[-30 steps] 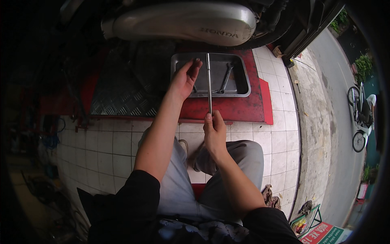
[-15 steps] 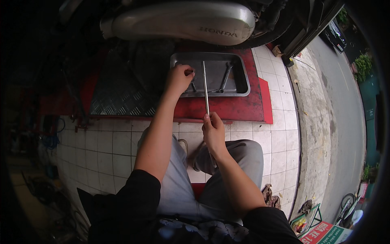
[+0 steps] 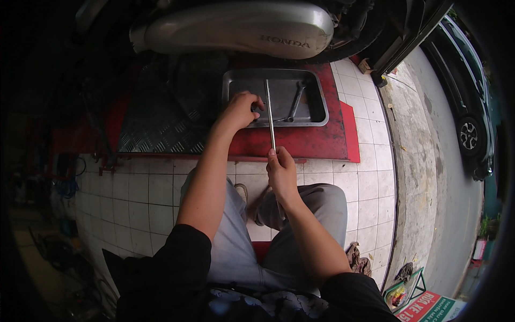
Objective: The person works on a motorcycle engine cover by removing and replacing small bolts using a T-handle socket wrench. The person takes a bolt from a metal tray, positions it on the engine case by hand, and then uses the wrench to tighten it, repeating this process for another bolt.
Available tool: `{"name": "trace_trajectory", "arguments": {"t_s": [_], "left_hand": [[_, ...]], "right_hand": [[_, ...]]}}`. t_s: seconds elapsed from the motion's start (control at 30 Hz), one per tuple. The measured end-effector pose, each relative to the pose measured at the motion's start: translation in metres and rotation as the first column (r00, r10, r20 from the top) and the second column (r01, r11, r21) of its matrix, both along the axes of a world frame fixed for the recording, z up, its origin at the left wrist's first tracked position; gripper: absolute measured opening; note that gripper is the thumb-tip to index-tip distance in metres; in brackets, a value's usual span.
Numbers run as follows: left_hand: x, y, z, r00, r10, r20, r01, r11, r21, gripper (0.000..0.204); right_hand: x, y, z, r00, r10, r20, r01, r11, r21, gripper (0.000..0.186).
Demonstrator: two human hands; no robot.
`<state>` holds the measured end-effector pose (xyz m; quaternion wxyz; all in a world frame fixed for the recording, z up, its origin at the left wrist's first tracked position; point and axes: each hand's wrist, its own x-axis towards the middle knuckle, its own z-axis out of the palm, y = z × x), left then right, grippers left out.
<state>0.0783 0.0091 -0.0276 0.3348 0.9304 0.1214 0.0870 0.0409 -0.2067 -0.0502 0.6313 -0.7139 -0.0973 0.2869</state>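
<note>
A long, slim metal rod (image 3: 271, 118) slants upward from my right hand (image 3: 281, 170), whose fingers are wrapped round it. Its far end reaches over a grey metal tray (image 3: 326, 102), and its near end passes below my fist. Over the tray's left side hovers my left hand (image 3: 240, 111), thumb and fingers curved and apart, with nothing visible between them. Inside the tray lies a wrench (image 3: 296, 102), to the right of the rod. Other small metal pieces near my left fingers are partly hidden and too dark to name.
The tray rests on a red platform (image 3: 316, 140) with a dark tread plate (image 3: 155, 137). Above it looms a motorbike's silver cover (image 3: 241, 32) beside a tyre. White floor tiles (image 3: 370, 188) border a street at right, where a dark car (image 3: 461, 102) shows.
My left hand has shifted slightly nearer me, and its fingers have spread from a curled pose. My right hand keeps its hold on the rod. The car has come closer along the street.
</note>
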Motion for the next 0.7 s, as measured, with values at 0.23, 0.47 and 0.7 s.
{"name": "trace_trajectory", "arguments": {"t_s": [0.23, 0.47, 0.7], "left_hand": [[-0.003, -0.003, -0.002, 0.999, 0.007, -0.051, -0.001, 0.994, 0.109, 0.016], [-0.003, 0.003, -0.006, 0.999, 0.01, -0.051, -0.003, 0.99, 0.141, 0.018], [0.001, -0.002, -0.007, 1.0, 0.014, -0.006, -0.013, 0.99, 0.142, 0.019]], "right_hand": [[0.002, 0.001, -0.007, 1.0, -0.002, 0.021, 0.002, 1.0, 0.02, 0.026], [0.002, 0.001, -0.006, 1.0, -0.008, -0.005, 0.008, 1.0, 0.021, 0.026], [0.001, 0.0, -0.006, 1.0, 0.004, -0.011, -0.004, 1.0, 0.012, 0.026]]}}
